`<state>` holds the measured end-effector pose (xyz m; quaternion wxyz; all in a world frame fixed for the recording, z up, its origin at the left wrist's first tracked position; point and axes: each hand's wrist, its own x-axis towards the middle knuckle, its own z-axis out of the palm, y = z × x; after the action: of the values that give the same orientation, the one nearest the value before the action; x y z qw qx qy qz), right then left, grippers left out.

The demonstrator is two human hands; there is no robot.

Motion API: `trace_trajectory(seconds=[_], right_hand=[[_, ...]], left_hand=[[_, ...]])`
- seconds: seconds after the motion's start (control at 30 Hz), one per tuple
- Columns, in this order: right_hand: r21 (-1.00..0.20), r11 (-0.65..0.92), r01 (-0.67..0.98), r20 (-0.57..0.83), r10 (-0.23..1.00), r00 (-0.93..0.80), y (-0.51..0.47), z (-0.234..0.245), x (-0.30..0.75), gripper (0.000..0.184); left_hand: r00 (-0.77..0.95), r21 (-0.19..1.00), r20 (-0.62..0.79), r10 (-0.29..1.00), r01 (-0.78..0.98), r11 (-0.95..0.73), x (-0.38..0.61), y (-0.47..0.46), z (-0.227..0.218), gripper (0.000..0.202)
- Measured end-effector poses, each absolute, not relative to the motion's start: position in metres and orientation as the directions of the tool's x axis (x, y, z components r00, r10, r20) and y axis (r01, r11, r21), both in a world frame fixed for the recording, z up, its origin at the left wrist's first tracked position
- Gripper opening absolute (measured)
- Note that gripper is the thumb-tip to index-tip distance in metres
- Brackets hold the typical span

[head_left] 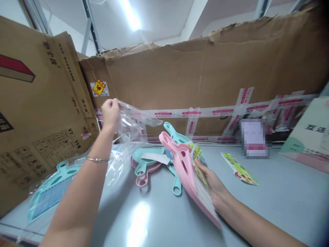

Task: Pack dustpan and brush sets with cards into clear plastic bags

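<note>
My left hand (pixel 111 111) is raised, closed on the edge of a clear plastic bag (pixel 131 120) that stretches off to the right. In my right hand (pixel 209 183) is a pink hand brush (pixel 186 168), tilted with its handle up and left and pale bristles facing the palm. A green-yellow printed card (pixel 197 154) lies against the brush, under my fingers. Just behind it shows a mint-green brush (pixel 174 133); whether I grip that one too, I cannot tell. On the table beyond are a mint dustpan (pixel 149 152) and a pink dustpan (pixel 142 181), overlapping.
At left lies a mint brush with blue bristles (pixel 55 190) in clear wrapping. Another printed card (pixel 240 168) rests on the table (pixel 159 219) at right. Large cardboard boxes (pixel 174 79) wall off the back and left. A printed carton (pixel 308 137) stands far right.
</note>
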<state>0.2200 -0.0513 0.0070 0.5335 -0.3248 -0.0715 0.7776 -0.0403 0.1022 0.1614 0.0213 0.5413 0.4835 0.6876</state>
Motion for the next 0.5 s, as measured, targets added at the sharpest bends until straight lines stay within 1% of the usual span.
trace_trajectory(seconds=[0.03,0.13,0.23,0.3,0.4,0.43,0.5], right_hand=[[-0.465,-0.412,-0.784,-0.439,0.876,-0.2,-0.051,0.008,0.221,0.026],[-0.477,-0.398,-0.783,-0.467,0.87,-0.158,-0.051,0.01,0.223,0.023],[-0.5,-0.405,-0.766,-0.492,0.86,-0.134,-0.05,0.009,0.224,0.023],[-0.524,-0.421,-0.74,-0.49,0.86,-0.142,-0.049,0.006,0.224,0.025],[-0.568,-0.413,-0.712,-0.453,0.879,-0.148,-0.048,0.0,0.224,0.026],[-0.581,-0.402,-0.708,-0.446,0.885,-0.135,-0.048,-0.001,0.223,0.026],[-0.601,-0.372,-0.707,-0.45,0.889,-0.086,-0.049,0.0,0.222,0.026]], left_hand=[[-0.454,0.708,0.695,0.558,0.568,-0.419,-0.064,0.102,0.163,0.024],[-0.532,0.746,0.623,0.573,0.625,-0.231,-0.137,0.092,0.15,0.02],[-0.617,0.748,0.585,0.526,0.661,-0.057,-0.196,0.075,0.119,0.024],[-0.664,0.755,0.56,0.496,0.655,0.025,-0.222,0.066,0.096,0.023],[-0.687,0.768,0.519,0.508,0.636,0.074,-0.244,0.059,0.068,0.02],[-0.68,0.772,0.519,0.517,0.633,0.059,-0.248,0.058,0.062,0.021],[-0.633,0.768,0.555,0.541,0.639,-0.039,-0.252,0.057,0.056,0.024]])
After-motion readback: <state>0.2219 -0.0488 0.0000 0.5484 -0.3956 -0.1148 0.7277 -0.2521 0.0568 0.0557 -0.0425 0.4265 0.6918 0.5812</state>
